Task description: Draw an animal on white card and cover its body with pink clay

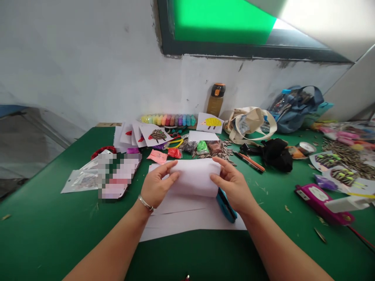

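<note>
A white sheet of paper [195, 177] is held up and curved between my two hands. My left hand [158, 185] pinches its left edge between thumb and fingers, with a bracelet at the wrist. On the opposite edge, my right hand [233, 187] grips the sheet the same way. Beneath it, more white paper [181, 222] lies on the green table. A blue case with a dark zip edge [227, 208] rests on that paper by my right hand, partly hidden by the held sheet and the hand.
Behind the paper lie colored clay packets [202, 147] and sunflower seeds [227, 150]. Hedgehog pictures [156, 135] stand at back left, near a bottle [216, 99]. A phone-like object [124, 175] lies left. A magenta glue-gun-like device [322, 203], black pouch [277, 154] and pens [249, 160] lie right.
</note>
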The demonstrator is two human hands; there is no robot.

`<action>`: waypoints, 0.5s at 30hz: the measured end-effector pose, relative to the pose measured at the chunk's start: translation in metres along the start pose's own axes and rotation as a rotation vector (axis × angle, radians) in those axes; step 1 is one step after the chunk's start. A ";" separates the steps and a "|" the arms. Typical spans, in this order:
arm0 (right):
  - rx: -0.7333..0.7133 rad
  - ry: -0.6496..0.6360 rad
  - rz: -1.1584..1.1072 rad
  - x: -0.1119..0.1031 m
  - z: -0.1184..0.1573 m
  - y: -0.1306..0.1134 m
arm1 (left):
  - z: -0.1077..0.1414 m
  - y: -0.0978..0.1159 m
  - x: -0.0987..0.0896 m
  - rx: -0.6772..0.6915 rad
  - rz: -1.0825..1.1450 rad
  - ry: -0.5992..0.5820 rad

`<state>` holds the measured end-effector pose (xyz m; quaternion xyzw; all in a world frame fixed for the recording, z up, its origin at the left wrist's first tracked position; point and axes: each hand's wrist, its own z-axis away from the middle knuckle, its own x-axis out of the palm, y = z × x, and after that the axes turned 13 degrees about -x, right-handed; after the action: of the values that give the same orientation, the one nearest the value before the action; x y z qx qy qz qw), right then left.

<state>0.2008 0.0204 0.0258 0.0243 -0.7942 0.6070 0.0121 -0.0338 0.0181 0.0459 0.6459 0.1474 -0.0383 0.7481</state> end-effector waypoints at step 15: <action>0.010 -0.079 -0.109 0.003 0.000 -0.005 | 0.001 0.001 -0.004 0.110 -0.106 0.129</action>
<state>0.1979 0.0193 0.0308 0.0914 -0.7886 0.6080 0.0137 -0.0375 0.0168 0.0486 0.6783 0.2268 -0.0442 0.6975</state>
